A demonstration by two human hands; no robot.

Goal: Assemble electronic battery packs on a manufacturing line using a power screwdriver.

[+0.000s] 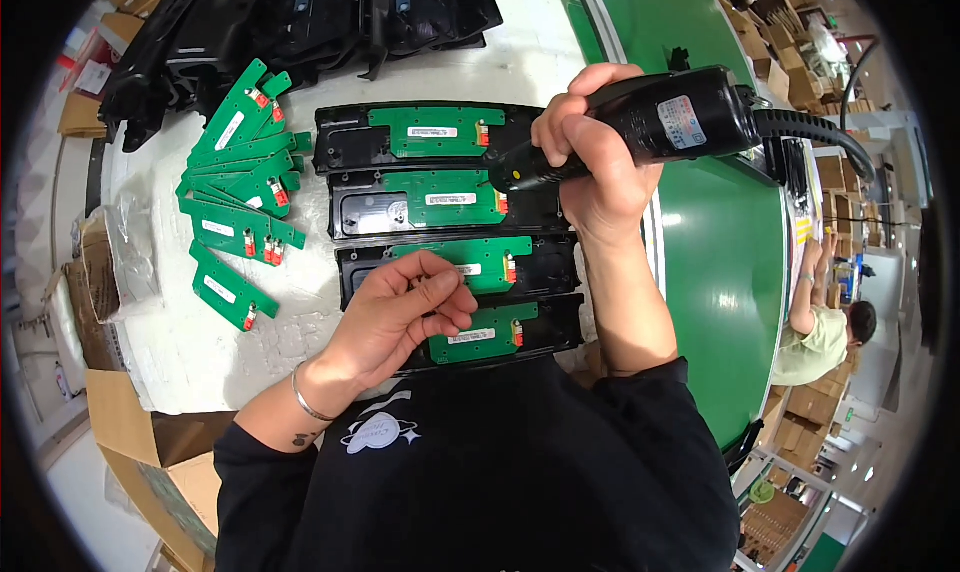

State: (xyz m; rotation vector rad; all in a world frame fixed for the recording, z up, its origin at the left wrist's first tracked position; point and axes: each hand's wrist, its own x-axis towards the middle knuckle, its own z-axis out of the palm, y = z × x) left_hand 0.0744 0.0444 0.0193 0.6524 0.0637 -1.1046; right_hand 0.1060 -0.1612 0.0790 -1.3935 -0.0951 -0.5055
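My right hand (610, 172) is wrapped round a black electric screwdriver (690, 117), a thick cord trailing from its rear end. The tool's narrow front end points left, by the red connector of a green circuit board (450, 212) in the second black plastic housing (365, 212) from the far side; whether it touches is hidden. Over the third housing's board (490, 250), my left hand (405, 307) is closed, thumb against its curled fingers; anything pinched there is too small to make out. Several such housings lie in a column, each with a board inside.
Loose green circuit boards (235, 177) lie in an overlapping pile on the left. Black plastic parts (270, 22) are stacked at the far left. A green work surface (725, 302) runs along the right. An open cardboard box (130, 417) stands lower left; another person (825, 337) is far right.
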